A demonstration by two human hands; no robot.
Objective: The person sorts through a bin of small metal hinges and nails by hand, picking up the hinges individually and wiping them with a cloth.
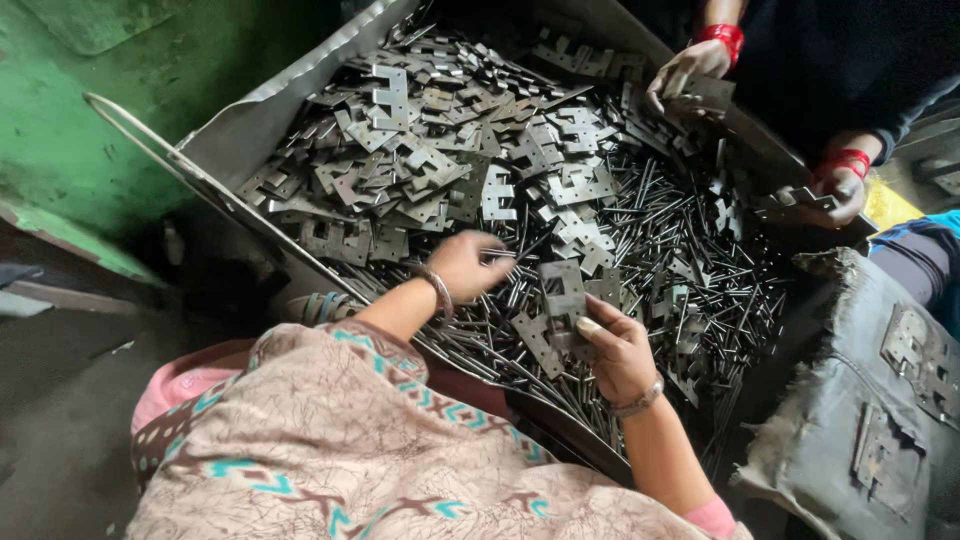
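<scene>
Green-painted wall and dark floor lay at the left, and a large metal tray (262, 110) filled the middle of the scene.

The right hand (618, 352) was clenched on a short stack of notched steel plates (562, 300), held upright between thumb and fingers just above the near part of the tray; the number of plates in the stack could not be told. The left hand (466, 264), just to the left of that stack, reached down with fingers curled into the loose steel pins (660, 225); whether it gripped one could not be told. One bracelet sat on each wrist.

Plates of the same notched kind were heaped across the far and left parts of the tray, too many to count. Pins covered the right and near parts, also uncounted.

At the far right, two hands of another person (688, 72) worked at the tray's edge, each wrist bearing red bangles. A grey cloth-covered block (870, 380) at the near right carried two hinge pieces.
</scene>
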